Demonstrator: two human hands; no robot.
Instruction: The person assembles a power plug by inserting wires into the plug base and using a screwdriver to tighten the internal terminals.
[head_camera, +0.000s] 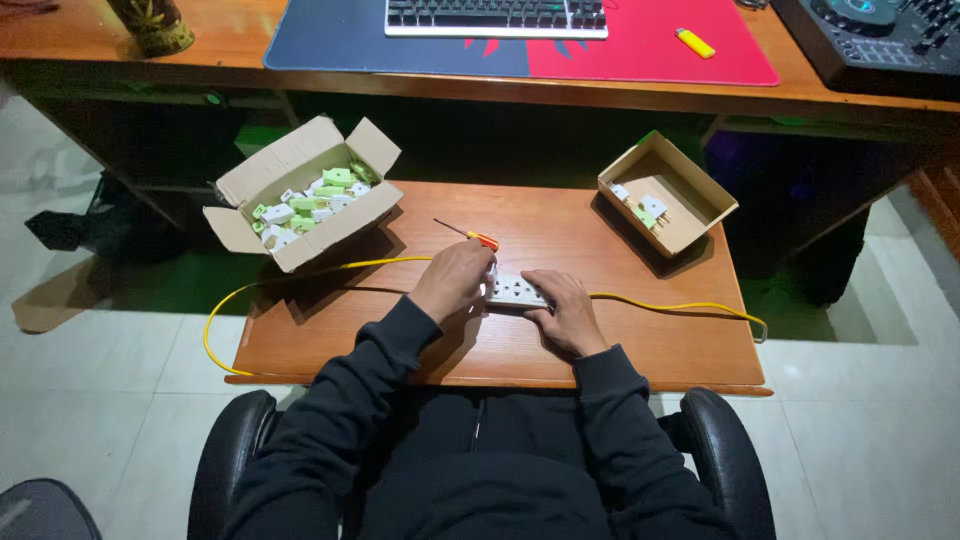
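Note:
A white power strip (514, 290) lies on the low wooden table (640, 350), with a yellow cable (300, 274) running out of it to both sides. My left hand (453, 278) covers the strip's left end with its fingers curled on it. My right hand (566, 310) rests on the strip's right end and presses it down. A small screwdriver with an orange handle (470, 235) lies just beyond my left hand, untouched.
An open cardboard box (300, 195) of several white and green plugs stands at the table's back left. A smaller box (665, 195) with a few plugs stands at the back right. Behind is a desk with keyboard (496, 17), yellow lighter (695, 42) and controller (880, 40).

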